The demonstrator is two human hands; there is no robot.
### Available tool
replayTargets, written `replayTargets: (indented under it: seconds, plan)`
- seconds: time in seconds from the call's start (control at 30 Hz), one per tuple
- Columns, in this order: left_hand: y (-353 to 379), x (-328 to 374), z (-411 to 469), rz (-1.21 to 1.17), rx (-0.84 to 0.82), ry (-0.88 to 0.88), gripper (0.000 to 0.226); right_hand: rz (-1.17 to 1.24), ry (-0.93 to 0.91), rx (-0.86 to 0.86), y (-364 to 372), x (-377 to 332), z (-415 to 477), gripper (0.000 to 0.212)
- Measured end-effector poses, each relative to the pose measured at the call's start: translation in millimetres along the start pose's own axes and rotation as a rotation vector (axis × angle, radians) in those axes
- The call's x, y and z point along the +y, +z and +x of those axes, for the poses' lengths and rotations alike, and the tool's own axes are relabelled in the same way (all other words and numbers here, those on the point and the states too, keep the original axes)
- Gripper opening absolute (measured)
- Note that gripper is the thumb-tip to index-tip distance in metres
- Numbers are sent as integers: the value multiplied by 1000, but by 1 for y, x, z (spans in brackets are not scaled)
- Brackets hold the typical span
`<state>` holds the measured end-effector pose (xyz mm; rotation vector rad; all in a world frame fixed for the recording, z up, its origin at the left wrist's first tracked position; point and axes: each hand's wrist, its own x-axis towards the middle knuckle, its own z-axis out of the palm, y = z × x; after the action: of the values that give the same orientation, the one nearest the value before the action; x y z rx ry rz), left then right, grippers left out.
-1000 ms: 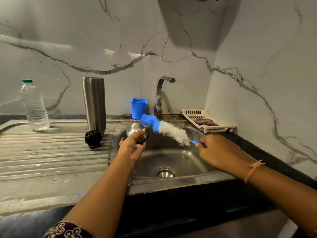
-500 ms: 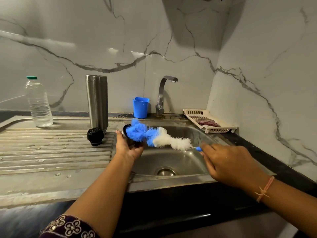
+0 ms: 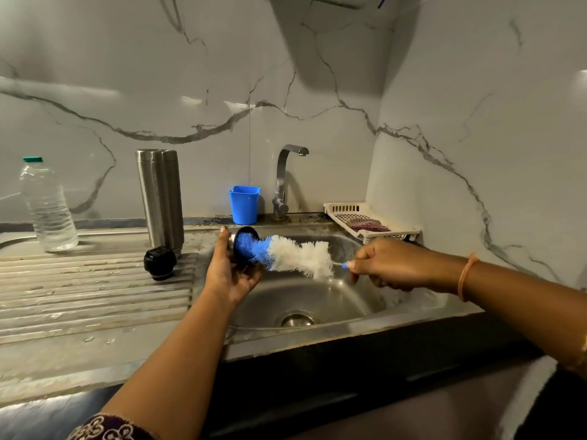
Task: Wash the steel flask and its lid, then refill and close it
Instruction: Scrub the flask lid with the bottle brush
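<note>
- left hand (image 3: 227,274) cups the lid (image 3: 247,231) over the sink (image 3: 317,300), mouth facing right
- right hand (image 3: 390,265) pinches the brush (image 3: 295,255) end, blue tip poking sideways into the lid
- flask (image 3: 161,198) parked upright further left

Bottle brush (image 3: 295,254) tip enters lid (image 3: 245,230).
Blue end, bunched at the rim half a second ago, now sits inside; left hand (image 3: 228,274) turns the mouth rightward.

No text, brand, number or sign is showing legibly anywhere in view. The steel flask (image 3: 160,198) and the plastic bottle (image 3: 47,204) are presenting surfaces on which nothing is reading as lettering.
</note>
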<state>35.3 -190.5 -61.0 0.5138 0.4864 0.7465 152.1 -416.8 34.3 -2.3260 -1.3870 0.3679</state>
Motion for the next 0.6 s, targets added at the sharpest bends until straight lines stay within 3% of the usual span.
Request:
replayTargets:
  seconds: [0.03,0.1,0.13,0.2,0.23,0.33,0.37,0.5,0.53,0.6]
  plan:
    - [0,0,0,2,19,8,44,-306,-116,91,1,2,2,32]
    - [0,0,1,6,51,8,46,-917,-346,430,2,10,5,29]
    - [-1,0,2,4,59,4,47,-1062,-426,507,3,11,4,24]
    - [-2,0,2,-4,52,-6,49,-1072,-497,559,6,10,5,17]
    - [-1,0,1,-11,39,-12,52,-929,-455,499,5,7,6,14]
    - [-1,1,2,-17,10,-16,58,-109,-83,128,1,-7,4,30]
    - [-1,1,2,-13,9,-8,58,-79,-89,100,2,-5,7,33]
    - [-2,1,2,7,49,12,57,-1008,-479,528,-1,16,16,34]
    - [-2,0,1,19,63,11,56,-1124,-565,594,-3,20,16,27]
    - [-2,0,0,48,66,14,53,-1113,-515,523,-2,19,17,18]
